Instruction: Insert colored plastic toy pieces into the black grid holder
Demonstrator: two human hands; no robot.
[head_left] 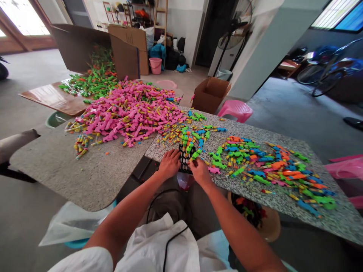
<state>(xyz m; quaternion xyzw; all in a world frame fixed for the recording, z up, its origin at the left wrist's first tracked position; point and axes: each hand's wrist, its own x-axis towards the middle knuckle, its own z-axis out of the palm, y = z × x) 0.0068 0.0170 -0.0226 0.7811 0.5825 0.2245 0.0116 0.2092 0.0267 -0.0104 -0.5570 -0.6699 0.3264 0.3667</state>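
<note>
My left hand [169, 163] rests at the table's near edge with its fingers curled against the left side of a small black rack [185, 158] full of holes. My right hand [200, 170] sits just right of the rack, pinching a green plastic piece [196, 153] over it. Several green pieces stand in the rack. Beyond it lies a loose mix of green, blue and yellow pieces [195, 134].
A large pink heap [127, 111] covers the left stone tabletop [70, 170]. Green, blue and orange pieces [272, 166] spread to the right. Green pieces spill from a tipped cardboard box [85, 49]. A pink stool [235, 109] and a small box [210, 94] stand behind.
</note>
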